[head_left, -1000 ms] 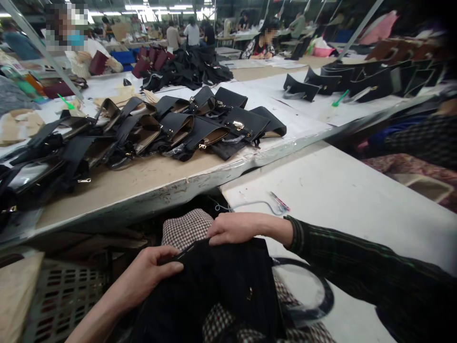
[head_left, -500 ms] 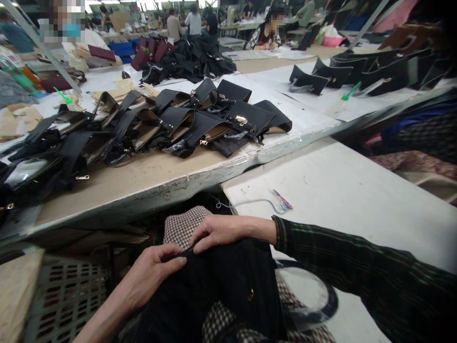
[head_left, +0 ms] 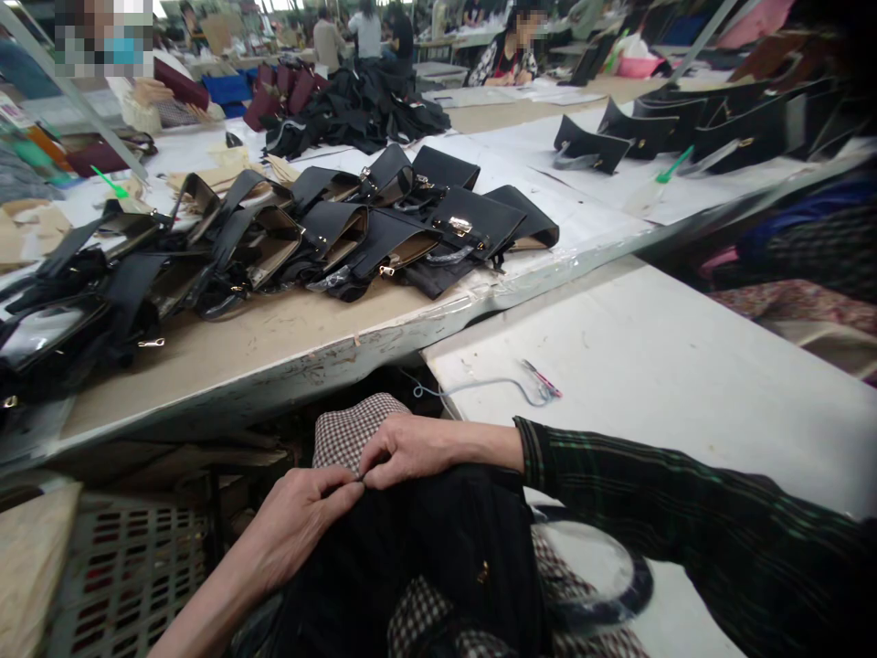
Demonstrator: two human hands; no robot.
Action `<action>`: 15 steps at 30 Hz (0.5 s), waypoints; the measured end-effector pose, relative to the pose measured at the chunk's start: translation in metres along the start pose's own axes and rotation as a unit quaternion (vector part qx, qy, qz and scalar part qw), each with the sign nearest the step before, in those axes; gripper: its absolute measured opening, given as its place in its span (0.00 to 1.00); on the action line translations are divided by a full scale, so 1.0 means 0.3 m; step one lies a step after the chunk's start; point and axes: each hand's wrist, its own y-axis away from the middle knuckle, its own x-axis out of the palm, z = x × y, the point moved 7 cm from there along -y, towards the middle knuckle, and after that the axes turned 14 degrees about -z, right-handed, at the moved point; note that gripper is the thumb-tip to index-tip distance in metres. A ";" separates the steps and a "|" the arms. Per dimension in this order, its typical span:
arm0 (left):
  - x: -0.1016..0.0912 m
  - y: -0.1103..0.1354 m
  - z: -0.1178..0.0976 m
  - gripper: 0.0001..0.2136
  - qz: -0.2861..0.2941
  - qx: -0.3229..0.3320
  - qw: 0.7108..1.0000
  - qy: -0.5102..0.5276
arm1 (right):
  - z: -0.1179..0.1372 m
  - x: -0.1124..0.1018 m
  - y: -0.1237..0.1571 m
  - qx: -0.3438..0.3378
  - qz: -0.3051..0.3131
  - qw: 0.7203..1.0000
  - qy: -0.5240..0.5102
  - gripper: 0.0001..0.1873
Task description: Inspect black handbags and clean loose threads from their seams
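Our left hand (head_left: 308, 512) and right hand (head_left: 407, 450) meet fingertip to fingertip, both pinching top edge of black fabric piece (head_left: 438, 530). We have it close before us, draped over checked cloth (head_left: 353, 429); gold fitting (head_left: 484, 573) on its front. Dark curved handle (head_left: 642, 587) in clear wrap beside it. On white worktop (head_left: 650, 338) to our right, pale cord (head_left: 493, 380) near slim pink tool (head_left: 544, 378). Ahead, black bags (head_left: 480, 219) crowd longer worktop (head_left: 274, 343); perforated crate (head_left: 130, 571) low on our left.

Head-worn view, facing forward and down, close
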 end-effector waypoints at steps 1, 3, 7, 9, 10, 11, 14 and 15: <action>0.000 -0.002 -0.003 0.16 -0.003 0.001 1.000 -0.005 | -0.002 0.001 -0.002 0.004 -0.002 1.000 0.007 0.14; 0.000 -0.004 -0.007 0.15 -0.007 -0.001 1.000 -0.006 | -0.007 0.003 -0.004 0.009 -0.006 1.000 0.013 0.15; 0.003 0.003 0.000 0.15 0.010 -0.009 1.000 0.000 | -0.016 0.007 0.004 0.023 -0.008 1.000 -0.002 0.15; -0.001 0.011 0.004 0.15 0.014 -0.012 1.000 0.004 | -0.017 0.009 0.010 0.034 -0.007 0.999 -0.005 0.16; -0.003 0.015 0.004 0.15 0.017 -0.013 1.000 0.010 | -0.016 0.009 0.014 0.039 -0.006 0.999 -0.005 0.17; -0.006 0.021 0.005 0.15 0.019 -0.015 1.000 0.019 | -0.015 0.009 0.018 0.043 -0.003 0.999 -0.008 0.17; -0.007 0.047 0.009 0.15 0.041 -0.020 0.996 0.072 | -0.013 0.008 0.035 0.047 0.012 0.998 -0.032 0.19; -0.005 0.058 0.014 0.15 0.050 -0.024 0.993 0.101 | -0.013 0.007 0.042 0.046 0.017 0.998 -0.043 0.20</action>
